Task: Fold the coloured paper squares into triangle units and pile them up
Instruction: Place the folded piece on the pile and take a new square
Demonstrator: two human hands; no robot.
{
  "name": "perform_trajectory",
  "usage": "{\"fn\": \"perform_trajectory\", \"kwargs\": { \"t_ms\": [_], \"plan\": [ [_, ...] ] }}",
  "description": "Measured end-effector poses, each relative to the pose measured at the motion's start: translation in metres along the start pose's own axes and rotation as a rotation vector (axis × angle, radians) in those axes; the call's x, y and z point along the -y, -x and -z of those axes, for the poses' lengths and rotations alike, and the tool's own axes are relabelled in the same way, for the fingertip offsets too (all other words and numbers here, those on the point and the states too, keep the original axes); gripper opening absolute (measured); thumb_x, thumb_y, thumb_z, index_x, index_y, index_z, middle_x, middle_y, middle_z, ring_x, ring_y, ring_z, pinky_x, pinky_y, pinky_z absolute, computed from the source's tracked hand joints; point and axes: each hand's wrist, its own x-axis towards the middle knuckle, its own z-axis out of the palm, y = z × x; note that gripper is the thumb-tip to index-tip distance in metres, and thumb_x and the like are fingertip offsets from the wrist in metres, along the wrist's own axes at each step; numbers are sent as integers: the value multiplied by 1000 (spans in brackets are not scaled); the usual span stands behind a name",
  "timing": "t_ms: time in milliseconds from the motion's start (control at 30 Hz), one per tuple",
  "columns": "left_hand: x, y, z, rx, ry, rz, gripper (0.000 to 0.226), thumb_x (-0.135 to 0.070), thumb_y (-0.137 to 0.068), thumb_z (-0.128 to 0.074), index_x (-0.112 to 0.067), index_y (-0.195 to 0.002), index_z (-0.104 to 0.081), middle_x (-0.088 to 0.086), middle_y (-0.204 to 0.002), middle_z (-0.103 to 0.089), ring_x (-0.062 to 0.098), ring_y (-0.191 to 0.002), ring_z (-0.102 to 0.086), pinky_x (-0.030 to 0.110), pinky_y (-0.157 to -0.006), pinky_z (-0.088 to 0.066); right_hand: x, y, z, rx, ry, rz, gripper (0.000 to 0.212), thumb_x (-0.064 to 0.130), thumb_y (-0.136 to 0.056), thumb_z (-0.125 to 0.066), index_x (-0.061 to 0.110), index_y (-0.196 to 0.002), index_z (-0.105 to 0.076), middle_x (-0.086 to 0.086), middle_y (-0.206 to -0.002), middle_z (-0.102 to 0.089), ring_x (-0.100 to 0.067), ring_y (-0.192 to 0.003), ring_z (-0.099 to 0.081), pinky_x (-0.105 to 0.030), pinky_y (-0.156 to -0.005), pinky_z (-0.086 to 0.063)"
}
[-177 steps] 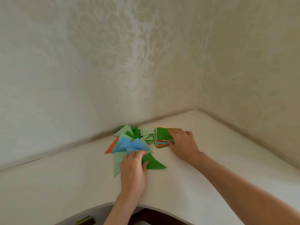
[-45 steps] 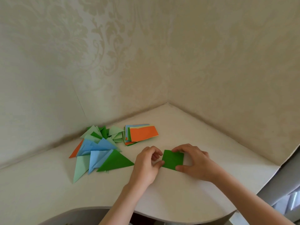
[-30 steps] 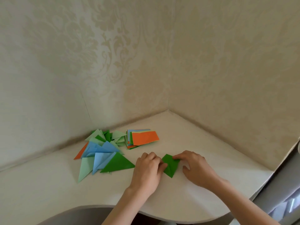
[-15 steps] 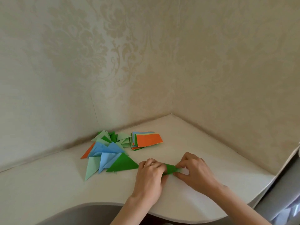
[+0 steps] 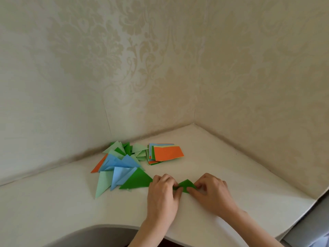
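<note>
I see my left hand (image 5: 162,195) and right hand (image 5: 211,192) close together at the near middle of the white worktop (image 5: 231,166), both pinching a dark green paper (image 5: 186,185) folded into a triangle, its point facing away. To the left lies the pile of folded triangles (image 5: 121,166); farther back sits the stack of squares (image 5: 167,153), orange on top.

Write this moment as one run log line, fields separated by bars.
step: folding | left hand: pinches green paper | right hand: pinches green paper | triangle pile: untouched | square stack: orange on top
</note>
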Motion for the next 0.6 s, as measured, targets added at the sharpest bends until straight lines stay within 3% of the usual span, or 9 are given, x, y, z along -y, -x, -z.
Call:
{"fn": "perform_trajectory", "kwargs": {
  "t_ms": [133, 333, 600],
  "plan": [
    [-1, -4, -7, -34, -17, 24, 25, -38, -75, -74, -23, -68, -56, -14, -72, -52, 13, -68, -44, 28, -60, -43, 0, -3, -3, -23, 18, -25, 27, 60, -80, -60, 36, -69, -53, 15, -83, -54, -3, -82, -48, -28, -76, -29],
    [4, -12, -10, 48, -8, 72, 22, -43, -78, -71, -26, -74, -58, -15, -77, -53, 12, -76, -47, 27, -66, -38, -1, 0, -4, -29, 15, -19, 31, 61, -77, -62, 37, -70, -44, 17, -83, -49, -1, -84, -47, -28, -79, -31],
    [13, -17, -4, 137, 171, 120, 18, -29, -79, -73, -24, -86, -58, -16, -78, -57, 5, -80, -49, 25, -71, -43, -3, -4, 8, 90, -60, -18, 35, 50, -76, -69, 37, -82, -38, 15, -84, -52, 3, -76, -48, -26, -81, -34]
  ]
}}
